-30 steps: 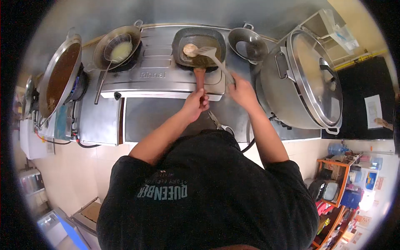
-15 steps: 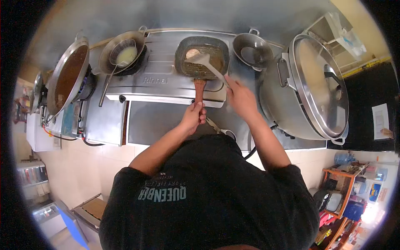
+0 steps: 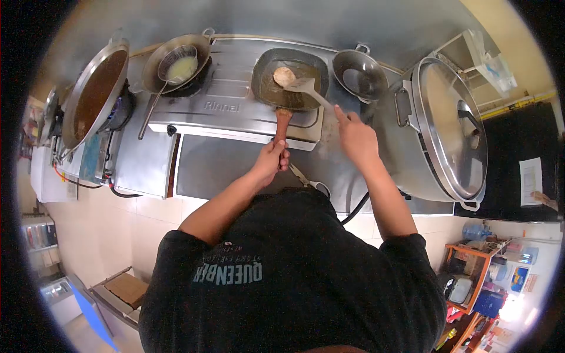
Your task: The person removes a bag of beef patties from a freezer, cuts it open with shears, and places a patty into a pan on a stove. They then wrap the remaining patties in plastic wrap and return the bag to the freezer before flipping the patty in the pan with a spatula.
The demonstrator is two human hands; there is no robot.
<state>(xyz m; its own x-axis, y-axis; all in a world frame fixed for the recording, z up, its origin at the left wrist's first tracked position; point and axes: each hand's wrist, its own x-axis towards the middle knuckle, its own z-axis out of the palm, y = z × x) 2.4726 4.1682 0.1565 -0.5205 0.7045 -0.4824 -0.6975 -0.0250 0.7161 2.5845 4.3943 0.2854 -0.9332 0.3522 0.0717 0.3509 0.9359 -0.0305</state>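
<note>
A square dark frying pan rests on the silver gas stove, with its wooden handle pointing towards me. My left hand is closed around that handle. In my right hand is a grey spatula, its index finger stretched along the shaft. The spatula's blade sits over the pan, right beside a small round piece of pale food. Thin oil seems to cover the pan's bottom. Scissors lie on the counter just beyond my shirt.
To the right stand a small wok and a huge lidded pot. On the left, a wok holds a long-handled strainer, and a wide pan of brown liquid stands farther left.
The spatula blade has slid to the right off the food, which now shows fully. My right hand has shifted right and slightly down. My left hand keeps its hold on the handle.
</note>
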